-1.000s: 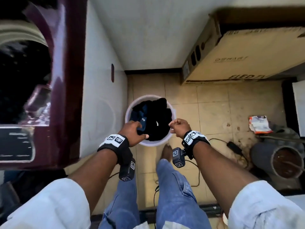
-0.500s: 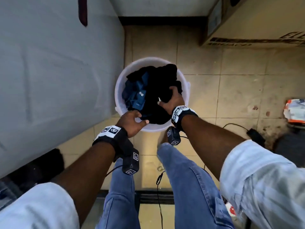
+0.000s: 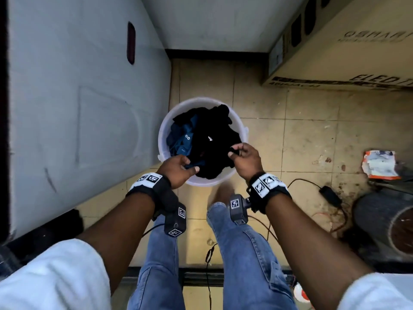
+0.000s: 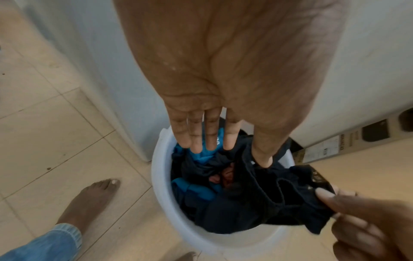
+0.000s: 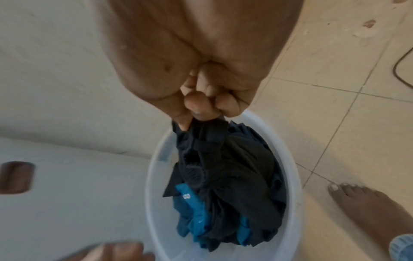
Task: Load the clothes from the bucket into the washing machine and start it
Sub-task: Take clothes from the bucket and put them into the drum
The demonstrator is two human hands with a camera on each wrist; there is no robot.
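Observation:
A white bucket stands on the floor against the washing machine's white side. It holds a black garment and blue clothes. My right hand pinches an edge of the black garment between thumb and fingers and lifts it a little above the bucket's near-right rim. My left hand hovers over the near-left rim with straight fingers above the blue clothes; its thumb touches the black garment. The machine's opening is out of view.
A large cardboard box lies on the floor at the back right. A black adapter with its cable, an orange-and-white packet and a dark round pot lie to the right. My bare feet stand just before the bucket.
My right hand has come up out of the pile, now pinching an edge of the black garment. My left hand has left the bucket's rim and opened over the clothes.

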